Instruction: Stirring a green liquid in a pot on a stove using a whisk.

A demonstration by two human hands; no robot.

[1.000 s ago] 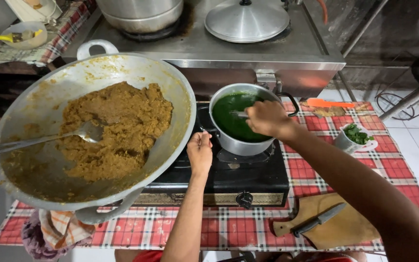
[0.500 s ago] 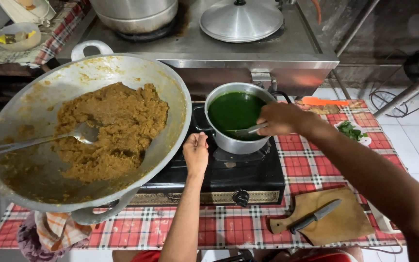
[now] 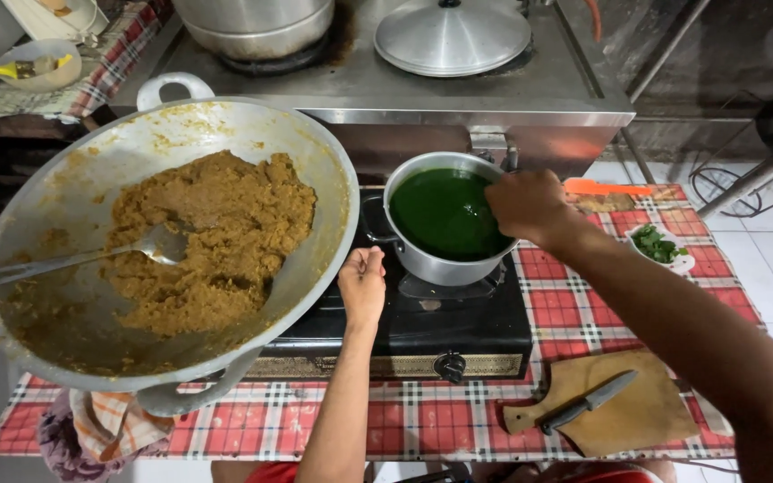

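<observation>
Right hand is clenched over the far rim of the pot of green liquid on the stove; what it grips is hidden. Left hand hovers loosely curled, empty, beside the pot. Wok mash looks cooked, spoon resting in it.

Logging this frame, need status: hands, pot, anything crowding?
Right hand closed at rim of the pot of green liquid. Left hand loosely curled over the stove, holding nothing. Wok crowds the pot's left.
</observation>
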